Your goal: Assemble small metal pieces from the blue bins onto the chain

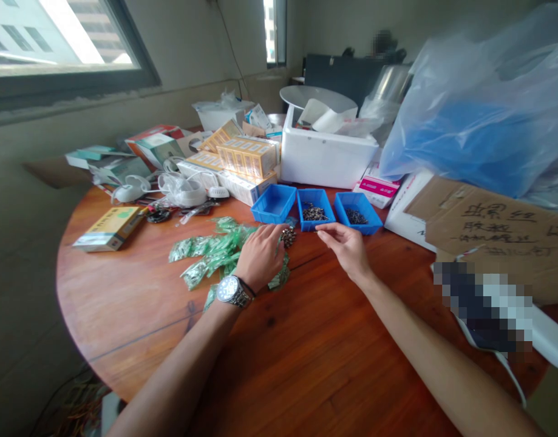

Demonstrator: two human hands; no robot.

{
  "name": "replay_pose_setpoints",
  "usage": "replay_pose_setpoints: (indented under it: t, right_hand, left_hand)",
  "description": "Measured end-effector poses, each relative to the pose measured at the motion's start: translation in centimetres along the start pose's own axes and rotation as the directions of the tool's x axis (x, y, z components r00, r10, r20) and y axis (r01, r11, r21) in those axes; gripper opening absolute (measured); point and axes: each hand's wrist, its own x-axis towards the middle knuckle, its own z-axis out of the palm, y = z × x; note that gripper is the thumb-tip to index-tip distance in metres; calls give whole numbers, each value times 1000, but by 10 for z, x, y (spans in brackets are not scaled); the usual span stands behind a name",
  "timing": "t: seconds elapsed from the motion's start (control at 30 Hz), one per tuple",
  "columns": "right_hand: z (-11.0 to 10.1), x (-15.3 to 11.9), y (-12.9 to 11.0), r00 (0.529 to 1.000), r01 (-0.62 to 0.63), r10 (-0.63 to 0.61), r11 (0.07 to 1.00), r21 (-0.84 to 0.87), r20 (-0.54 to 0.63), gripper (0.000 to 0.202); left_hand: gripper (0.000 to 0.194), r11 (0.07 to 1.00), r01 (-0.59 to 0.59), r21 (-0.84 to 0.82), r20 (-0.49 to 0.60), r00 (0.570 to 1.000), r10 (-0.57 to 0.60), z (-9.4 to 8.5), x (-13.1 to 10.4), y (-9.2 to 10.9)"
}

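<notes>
My left hand (259,258), with a watch (231,290) on its wrist, reaches over green plastic packets (215,252). Its bent fingers lie beside a small heap of screw-like metal parts (288,237), thumb apart from the fingertips. To the right, my right hand (345,246) pinches a tiny dark piece, seemingly a screw (317,229), between thumb and forefinger. That pinch is just in front of the middle blue tray (322,227), which contains small metal parts (314,212). Darker small parts (355,216) lie in the right blue tray (374,226). Nothing shows inside the left blue tray (272,217).
Yellow boxes (246,156) and a white foam box (328,159) stand behind the trays. White cabled devices (183,189) and a yellow carton (110,229) are at the left. A cardboard box (497,237), a blue plastic bag (470,139) and a blurred-out device (483,309) occupy the right.
</notes>
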Motion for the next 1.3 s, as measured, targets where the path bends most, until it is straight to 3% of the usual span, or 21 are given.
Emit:
replay_pose_setpoints:
  t: [0.13,0.27,0.37,0.47,0.6,0.7,1.1,1.2,1.3]
  right_hand:
    - [-4,38,-8,973,207,-226,939,-276,-39,22]
    - [-3,71,-9,951,263,-308,856,-445,-29,16]
    - [2,75,-9,934,297,-356,765,-572,10,14]
    - [11,57,-9,896,408,-430,694,-594,113,12]
    - [27,27,-2,882,464,-320,718,-520,346,14]
    - [36,17,10,887,425,-210,716,-554,410,13]
    - [46,19,22,918,362,-142,682,-636,370,8]
    - [42,17,21,927,332,-164,775,-537,337,9]
    - [33,7,19,950,213,-115,918,-335,289,3]
  left_hand:
    - [40,1000,-5,-3,-2,1000,5,0,0,-1]
    - [41,1000,-7,-5,-7,1000,7,1,1,-2]
    - [42,1000,0,-3,-13,1000,0,1,1,-2]
    - [43,1000,7,2,-6,1000,-7,1,0,-2]
    - [44,1000,-1,6,3,1000,1,1,1,0]
    - [43,1000,2,10,5,1000,-2,0,1,0]
    - [42,1000,-1,12,10,1000,1,1,1,1]
    - [42,1000,-1,10,10,1000,1,0,0,1]
    - [41,1000,2,6,14,1000,-3,0,0,2]
